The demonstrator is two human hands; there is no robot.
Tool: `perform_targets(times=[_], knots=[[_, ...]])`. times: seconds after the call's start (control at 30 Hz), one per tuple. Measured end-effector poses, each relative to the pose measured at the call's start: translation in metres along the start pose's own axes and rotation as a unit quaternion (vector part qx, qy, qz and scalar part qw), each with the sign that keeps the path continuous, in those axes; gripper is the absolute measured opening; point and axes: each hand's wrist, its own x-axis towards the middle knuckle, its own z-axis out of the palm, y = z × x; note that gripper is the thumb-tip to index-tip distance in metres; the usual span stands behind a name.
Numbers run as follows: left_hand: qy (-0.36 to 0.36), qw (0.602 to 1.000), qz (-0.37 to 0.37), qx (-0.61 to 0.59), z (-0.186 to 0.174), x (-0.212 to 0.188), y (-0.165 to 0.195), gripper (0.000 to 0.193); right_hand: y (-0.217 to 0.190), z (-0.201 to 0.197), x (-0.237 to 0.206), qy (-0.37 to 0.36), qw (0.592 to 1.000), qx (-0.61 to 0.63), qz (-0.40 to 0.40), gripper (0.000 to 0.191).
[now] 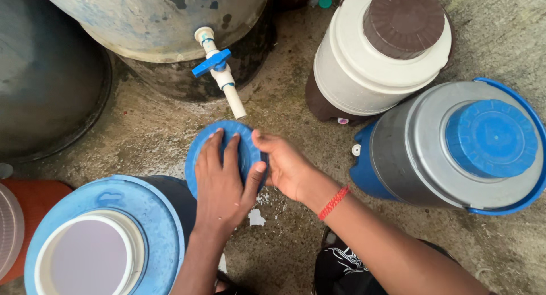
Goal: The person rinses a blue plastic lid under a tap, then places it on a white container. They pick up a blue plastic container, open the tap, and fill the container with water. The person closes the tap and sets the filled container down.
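The round blue lid (239, 137) sits on edge just below the white tap (219, 67) with its blue handle, over the wet concrete floor (142, 130). My left hand (223, 184) lies flat against the lid's face, fingers spread and pressed on it, thumb hooked at its right rim. My right hand (287, 167) grips the right rim, fingers curled around the edge; a red thread band (333, 202) circles that wrist. Just left of the lid stands the open blue cooler (96, 238) with its white inner mouth. Right of my hands stand a grey-and-blue cooler (455, 153) with a blue cap and, behind it, a cream-and-brown cooler (381, 50). The tap projects from a large weathered tank (153, 16).
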Motion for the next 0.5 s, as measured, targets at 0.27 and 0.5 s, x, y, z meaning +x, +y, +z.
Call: perform_targets(times=[0.27,0.5], knots=[[-0.006,1.000,0.006,0.004,-0.003,0.000,0.000,0.064,-0.001,-0.005,0.001,0.019,0.995,0.086,-0.050,0.046],[0.004,1.000,0.025,-0.012,-0.005,0.002,-0.001,0.063,0.003,-0.003,0.002,0.015,0.989,0.102,-0.102,0.046]])
